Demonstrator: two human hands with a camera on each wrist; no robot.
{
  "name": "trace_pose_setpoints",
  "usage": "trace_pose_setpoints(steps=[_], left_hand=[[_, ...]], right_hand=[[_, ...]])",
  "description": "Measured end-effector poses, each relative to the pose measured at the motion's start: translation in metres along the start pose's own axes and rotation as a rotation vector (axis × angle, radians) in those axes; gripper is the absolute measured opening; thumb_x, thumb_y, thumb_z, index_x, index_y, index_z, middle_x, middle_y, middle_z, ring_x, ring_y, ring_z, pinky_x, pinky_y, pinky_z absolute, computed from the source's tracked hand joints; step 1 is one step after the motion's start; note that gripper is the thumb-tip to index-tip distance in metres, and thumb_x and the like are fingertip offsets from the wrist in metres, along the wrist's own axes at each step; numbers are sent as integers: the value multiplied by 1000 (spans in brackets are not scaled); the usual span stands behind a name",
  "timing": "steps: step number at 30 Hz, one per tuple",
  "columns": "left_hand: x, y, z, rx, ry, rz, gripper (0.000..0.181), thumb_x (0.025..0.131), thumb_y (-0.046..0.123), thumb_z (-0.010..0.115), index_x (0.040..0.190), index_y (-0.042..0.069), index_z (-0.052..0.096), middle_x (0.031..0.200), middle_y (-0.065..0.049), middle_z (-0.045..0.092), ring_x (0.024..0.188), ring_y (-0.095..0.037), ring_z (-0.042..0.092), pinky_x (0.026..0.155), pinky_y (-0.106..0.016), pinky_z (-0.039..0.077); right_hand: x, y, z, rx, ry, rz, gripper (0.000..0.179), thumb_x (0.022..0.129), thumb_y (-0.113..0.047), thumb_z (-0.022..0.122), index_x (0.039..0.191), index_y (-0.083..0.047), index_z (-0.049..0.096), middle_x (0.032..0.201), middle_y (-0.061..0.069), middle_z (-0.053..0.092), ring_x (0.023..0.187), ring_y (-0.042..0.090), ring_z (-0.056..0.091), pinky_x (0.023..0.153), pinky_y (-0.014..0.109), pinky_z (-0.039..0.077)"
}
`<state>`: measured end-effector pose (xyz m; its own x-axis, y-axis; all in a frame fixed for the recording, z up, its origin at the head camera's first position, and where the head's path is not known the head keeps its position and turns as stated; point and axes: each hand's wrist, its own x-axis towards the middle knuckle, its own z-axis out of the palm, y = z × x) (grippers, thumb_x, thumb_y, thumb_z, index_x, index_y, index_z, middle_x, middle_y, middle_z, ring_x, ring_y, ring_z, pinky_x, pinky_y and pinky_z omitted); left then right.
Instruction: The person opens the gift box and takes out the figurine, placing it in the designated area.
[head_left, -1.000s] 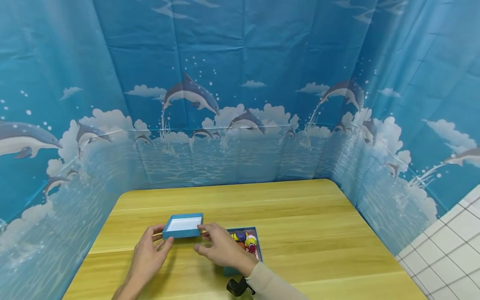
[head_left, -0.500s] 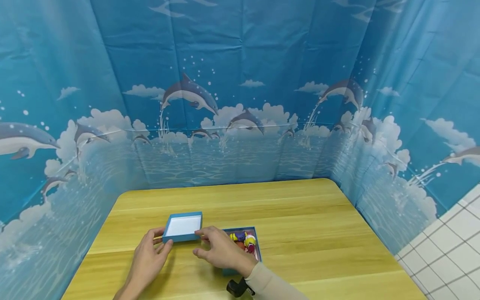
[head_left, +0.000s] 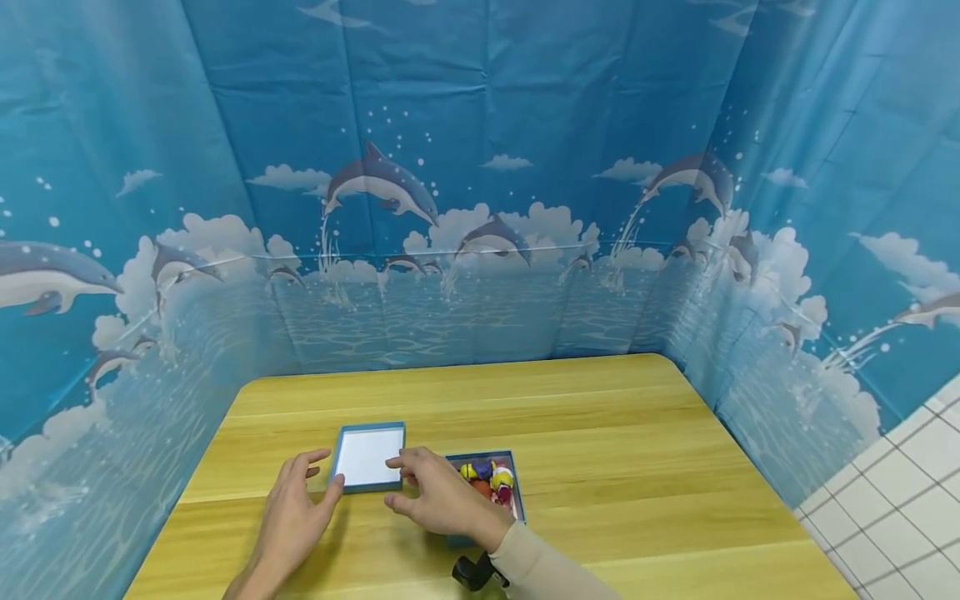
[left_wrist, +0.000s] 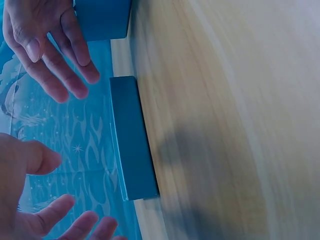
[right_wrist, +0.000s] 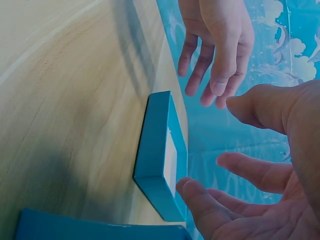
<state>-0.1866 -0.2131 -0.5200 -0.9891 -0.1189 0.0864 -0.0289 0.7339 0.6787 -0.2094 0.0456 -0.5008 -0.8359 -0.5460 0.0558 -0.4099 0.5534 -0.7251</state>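
Note:
A shallow blue box lid (head_left: 367, 458) lies on the table with its white inside facing up. My left hand (head_left: 296, 508) hovers at its left side, fingers loosely bent and spread, apart from it in the left wrist view. The right hand (head_left: 438, 493) is above the lid's right edge. In the right wrist view its fingers (right_wrist: 200, 200) are close to the lid's rim; whether one touches cannot be told. Neither hand holds anything. Partly hidden behind the right forearm, an open blue box (head_left: 519, 490) contains several colourful toy figures (head_left: 502, 479).
The wooden table (head_left: 637, 467) extends around both boxes' parts. A blue dolphin-print curtain (head_left: 480, 317) hangs behind and along the sides. White tiles (head_left: 900, 492) show at the far right. A black device (head_left: 472, 573) sits at the right wrist.
The lid, earlier raised and tilted between both hands, has been lowered flat onto the table. The left fingers have let go and spread, and the right hand has barely shifted.

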Motion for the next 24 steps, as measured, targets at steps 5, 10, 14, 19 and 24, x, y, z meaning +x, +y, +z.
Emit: trace_pose_setpoints(steps=[5,10,14,19,24], left_hand=[[-1,4,1,-11,2,15,60,112,27,79,162,2,58,166,-31,55,151,-54,62,119,-74,53],[-6,5,4,-15,9,46,57,111,25,81,161,4,61,163,-29,58,149,-51,64,119,-74,53],[-9,7,9,-13,17,101,55,110,23,83,159,6,64,160,-27,61,145,-49,66,117,-74,55],[-12,13,16,-21,26,187,53,109,22,85,156,9,66,155,-22,66,140,-45,71,113,-72,59],[-15,20,23,-41,37,264,52,106,20,88,153,11,68,149,-18,71,135,-41,74,110,-69,62]], right_hand=[[0,-3,-2,2,-1,0,52,112,-34,81,159,-14,71,174,20,58,136,28,75,106,32,64],[-3,-3,-4,21,-8,7,51,113,-35,80,160,-16,71,175,18,56,141,30,74,110,33,65],[-5,-2,-4,55,-12,1,51,114,-34,79,161,-16,69,176,17,54,145,33,72,113,35,64],[-9,-2,-5,49,6,-21,52,115,-34,78,162,-14,68,175,17,55,145,35,71,115,38,64],[-13,-4,-11,16,35,-40,50,115,-35,77,161,-16,69,170,12,60,144,32,71,115,39,64]])
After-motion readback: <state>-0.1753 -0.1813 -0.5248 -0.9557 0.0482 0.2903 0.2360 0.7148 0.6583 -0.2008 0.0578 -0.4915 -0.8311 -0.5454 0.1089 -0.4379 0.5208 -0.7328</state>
